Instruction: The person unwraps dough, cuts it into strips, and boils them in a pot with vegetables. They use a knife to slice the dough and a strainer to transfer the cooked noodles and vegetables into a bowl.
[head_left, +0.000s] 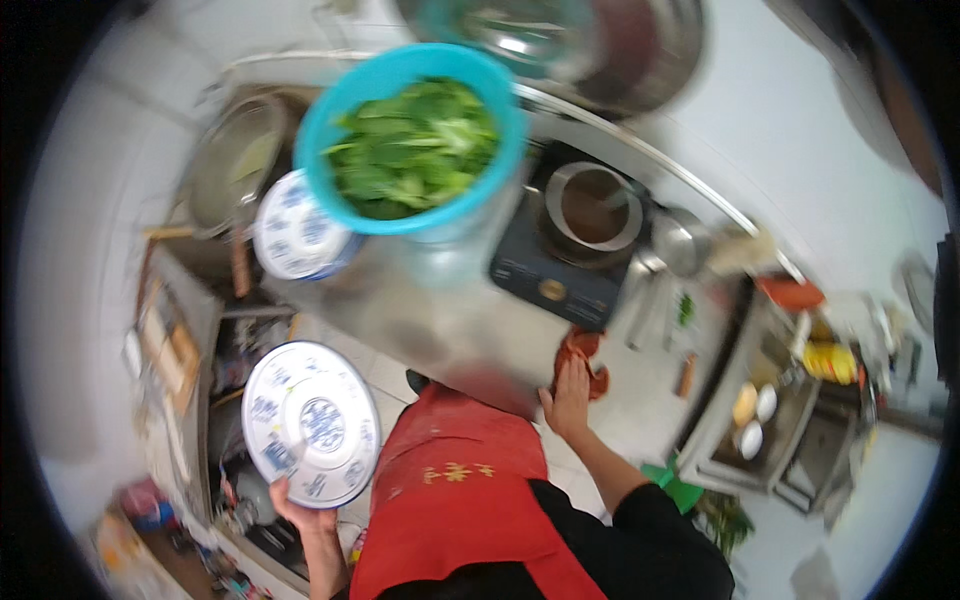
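My left hand grips the rim of a white plate with blue patterns, tilted up at the lower left. Small green and yellow bits cling to the plate. My right hand rests on a crumpled red-brown cloth on the metal countertop, just in front of a black induction cooker. A pot of brown liquid sits on that cooker. A turquoise basin of leafy greens stands at the counter's back left, beside a stack of blue-and-white plates.
Right of the cooker are a metal pot and a wooden-handled knife. A sink unit with eggs in it stands farther right. At the left are a large wok and open shelving. Metal basins show at the top.
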